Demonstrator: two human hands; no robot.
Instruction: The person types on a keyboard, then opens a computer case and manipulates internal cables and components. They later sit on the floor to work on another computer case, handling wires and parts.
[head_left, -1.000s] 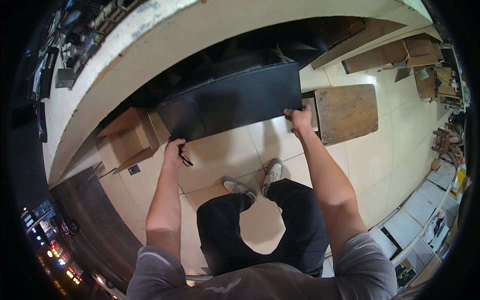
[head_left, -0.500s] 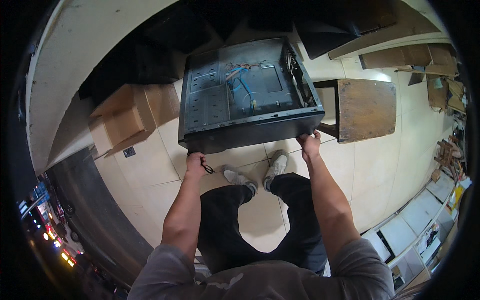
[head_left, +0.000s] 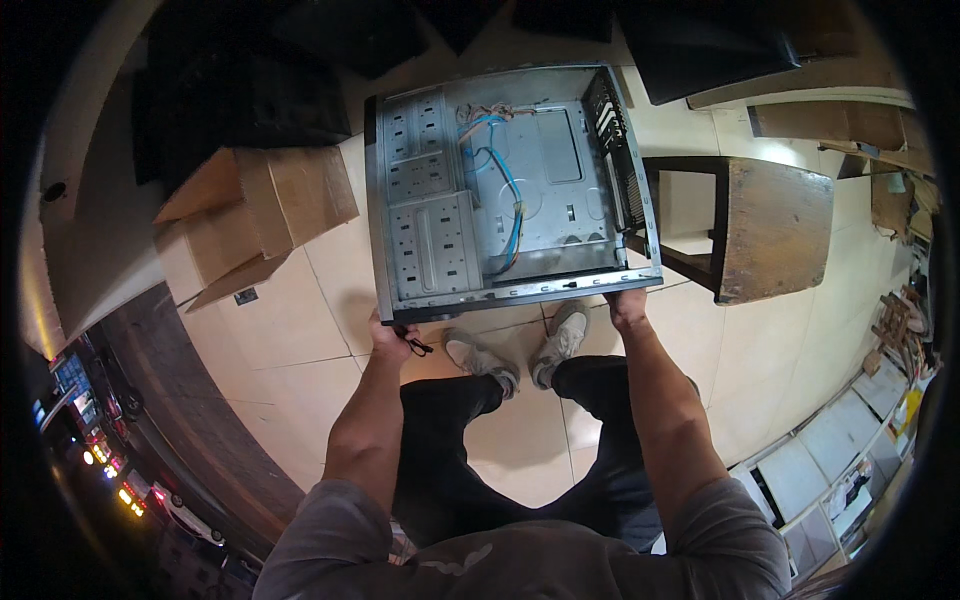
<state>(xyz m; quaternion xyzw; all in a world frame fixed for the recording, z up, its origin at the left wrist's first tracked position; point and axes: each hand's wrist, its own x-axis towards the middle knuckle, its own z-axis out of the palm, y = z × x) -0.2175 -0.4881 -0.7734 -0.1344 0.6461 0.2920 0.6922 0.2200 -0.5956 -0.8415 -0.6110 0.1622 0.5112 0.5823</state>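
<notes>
An open computer case (head_left: 548, 205) of bare grey metal with black outer panels is held up in front of me, its inside facing up. Drive bays fill its left part, and blue and other coloured cables (head_left: 514, 190) lie loose inside. My left hand (head_left: 390, 338) grips the near left corner from below, fingers partly hidden. Beside those fingers hangs a small black loop (head_left: 421, 348). Under the near right corner, my right hand (head_left: 628, 308) is closed on the case, its fingers mostly out of sight beneath it.
An open cardboard box (head_left: 245, 225) stands on the tiled floor to the left. A wooden stool (head_left: 775, 230) is close by the case's right side. Black panels or cases (head_left: 700, 45) line the far side. White cabinets (head_left: 805, 475) and clutter run along the right.
The case's open side has tilted more toward me, so less of its black near panel and more of the inside shows. Both hands remain at its near corners.
</notes>
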